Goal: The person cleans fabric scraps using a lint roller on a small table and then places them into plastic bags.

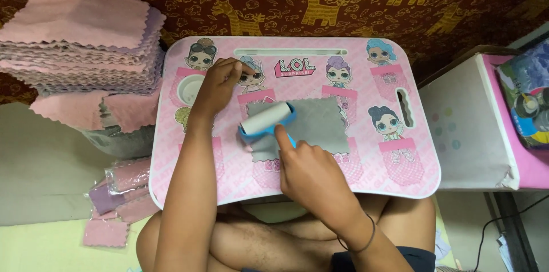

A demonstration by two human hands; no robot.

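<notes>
- Tall stack of pink pinked-edge cloths [80,43]: one stack, far left beside the surface; a few loose pink cloths and clear-bagged bundles [117,186] lie below it. Exact count cannot be told.
- Left hand [216,86]: fingers curled, tips pressing on the pink cartoon-printed lap surface [412,175] near its round cup recess; holds nothing.
- White cylindrical lint roller with blue frame [266,118]: one. Judged light and rigid, with a tacky drum; take hold at the blue handle, not the drum.
- Right hand [311,175]: fingers closed around the roller's handle, index finger extended along it.
- Grey square pinked-edge cloth [320,126]: one, flat at the surface's centre, under the roller. Judged thin, soft, limp, easily shifted; pin a corner or edge.
</notes>
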